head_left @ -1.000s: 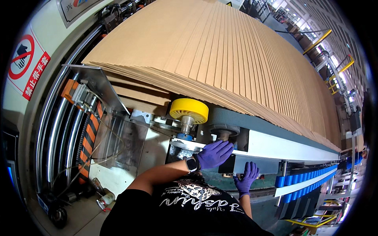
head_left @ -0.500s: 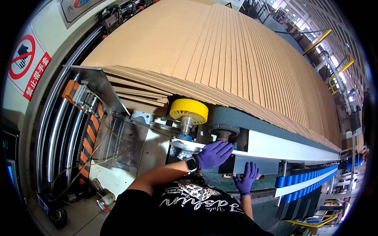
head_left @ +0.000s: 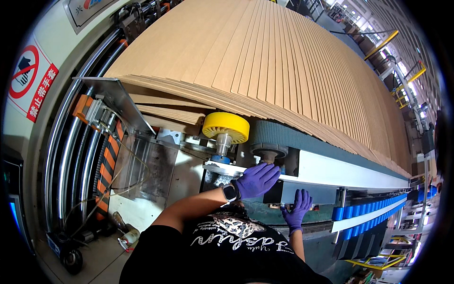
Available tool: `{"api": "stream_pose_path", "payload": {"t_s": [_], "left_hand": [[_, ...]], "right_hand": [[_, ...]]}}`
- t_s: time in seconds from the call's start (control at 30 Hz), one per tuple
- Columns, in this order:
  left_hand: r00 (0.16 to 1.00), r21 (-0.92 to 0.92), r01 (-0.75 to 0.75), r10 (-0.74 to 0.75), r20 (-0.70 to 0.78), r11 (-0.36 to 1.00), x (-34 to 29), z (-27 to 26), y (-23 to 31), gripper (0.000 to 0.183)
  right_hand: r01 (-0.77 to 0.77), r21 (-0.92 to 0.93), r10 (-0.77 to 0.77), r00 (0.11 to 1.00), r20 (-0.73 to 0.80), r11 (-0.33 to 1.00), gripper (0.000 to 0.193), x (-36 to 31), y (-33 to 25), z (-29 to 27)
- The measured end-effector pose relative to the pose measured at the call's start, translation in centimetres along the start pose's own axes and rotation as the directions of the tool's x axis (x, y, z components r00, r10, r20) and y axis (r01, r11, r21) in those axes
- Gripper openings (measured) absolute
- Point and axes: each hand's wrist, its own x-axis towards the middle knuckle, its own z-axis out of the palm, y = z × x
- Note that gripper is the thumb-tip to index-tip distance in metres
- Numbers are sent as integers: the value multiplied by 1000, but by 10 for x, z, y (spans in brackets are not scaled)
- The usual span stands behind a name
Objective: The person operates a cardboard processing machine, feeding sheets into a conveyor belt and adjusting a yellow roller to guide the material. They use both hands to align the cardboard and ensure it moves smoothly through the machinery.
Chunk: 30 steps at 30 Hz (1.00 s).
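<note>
My left hand [head_left: 257, 180], in a purple glove with a dark watch at the wrist, lies flat on the near end of a white rail [head_left: 350, 174] that runs along a conveyor. Its fingers stretch over the rail's top and hold nothing. My right hand [head_left: 298, 210], also gloved in purple, is lower, with its fingertips pressed against the grey panel [head_left: 309, 193] under the rail. Just beyond my left hand stand a yellow wheel [head_left: 226, 127] and a grey pulley [head_left: 268, 151] carrying a dark belt [head_left: 302, 139]. Overlapping brown cardboard sheets [head_left: 265, 61] cover the belt.
A slanted metal guide plate [head_left: 111, 102] and shiny steel rollers [head_left: 71, 156] stand to the left, with orange and black striped parts. Blue rollers [head_left: 373, 218] line the lower right. A red prohibition sign [head_left: 33, 80] hangs on the left wall. Yellow railings [head_left: 402, 90] lie far right.
The cardboard sheets at the near left end of the stack have shifted by the metal guide. Both hands stay where they were on the rail and the panel.
</note>
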Motion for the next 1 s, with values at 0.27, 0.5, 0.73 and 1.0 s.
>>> {"api": "stream_pose_path", "payload": {"t_s": [0.27, 0.5, 0.73, 1.0], "left_hand": [[1000, 16, -2, 1, 14, 1000, -1, 1, 0, 51], [1000, 12, -8, 7, 25, 1000, -1, 1, 0, 53], [1000, 6, -6, 6, 5, 1000, 0, 0, -1, 53], [1000, 2, -12, 12, 14, 1000, 0, -1, -1, 54]], "right_hand": [[9, 7, -9, 1000, -7, 1000, 104, 1, 0, 1], [2, 18, -2, 1000, -8, 1000, 103, 2, -2, -1], [6, 8, -6, 1000, -10, 1000, 105, 3, -2, -1], [19, 0, -19, 999, -34, 1000, 105, 0, 1, 3]]}}
